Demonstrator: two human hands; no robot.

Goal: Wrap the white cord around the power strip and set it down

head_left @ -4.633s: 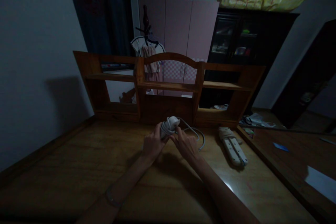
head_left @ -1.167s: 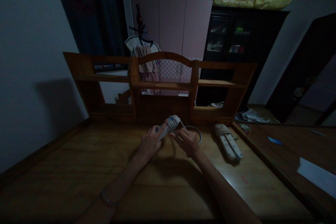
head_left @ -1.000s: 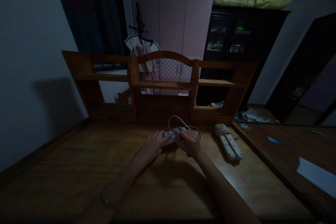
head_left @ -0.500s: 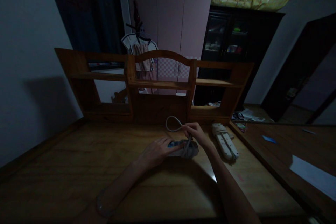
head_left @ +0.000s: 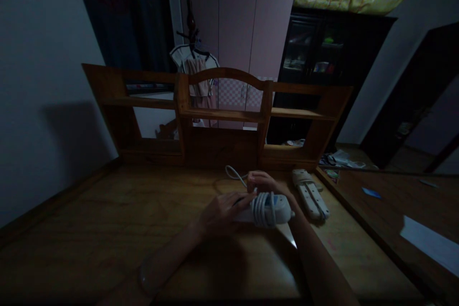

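While the left hand (head_left: 222,211) clamps the power strip (head_left: 283,209), lying lengthwise rightward from its fingers, the right hand (head_left: 263,182), just beyond, seems to pinch the cord (head_left: 258,210).

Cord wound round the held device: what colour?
The cord looks light grey, shown best in the head view.

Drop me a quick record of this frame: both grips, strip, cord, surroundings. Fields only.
Left grip: closed on one end of the strip
Right grip: curled on the cord, beyond the strip
Strip: white, blue patch on top
Cord: several turns round the strip, loose loop toward the shelf
Second strip: on the desk, right of both grips, own cord wrapped at its far end
Shelf: wooden, at the desk's back
Light: dim
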